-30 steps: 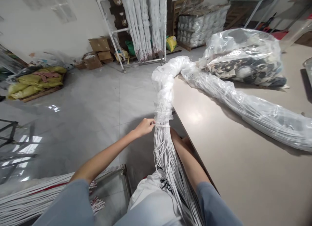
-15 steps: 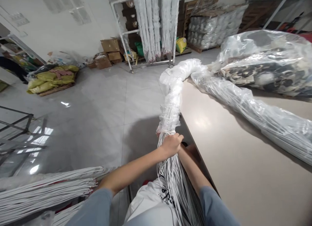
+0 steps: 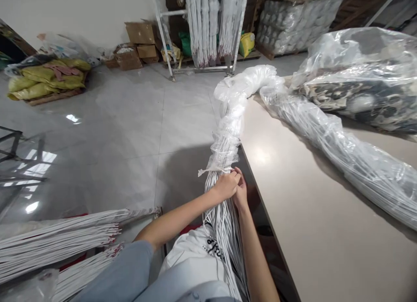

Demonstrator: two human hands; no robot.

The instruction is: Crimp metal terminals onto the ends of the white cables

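A thick bundle of thin white cables [image 3: 224, 213] runs down over my lap. A bunched clear plastic sleeve [image 3: 226, 139] wraps its upper part. The sleeve's lower edge is drawn into a narrow strip, with a loose tip poking out at the left. My left hand [image 3: 226, 185] lies across the front of the cables, its fingers pinched at the right end of that strip. From the right, my right hand [image 3: 241, 192] meets it, fingers curled with the tips against the left hand's. Just what lies between the fingertips is partly hidden.
The wrapped bundle bends over the corner of a beige table [image 3: 273, 163] and continues along it. A large clear bag [image 3: 361, 85] sits at the table's back. More white cables [image 3: 61, 237] lie at lower left. A wheeled rack [image 3: 198, 70], cardboard boxes [image 3: 140, 37] and yellow sacks [image 3: 48, 78] stand beyond.
My right hand has come up from behind the left to meet it at the bundle's right side. The strip's loose tip now shows at left. The view has tilted down.
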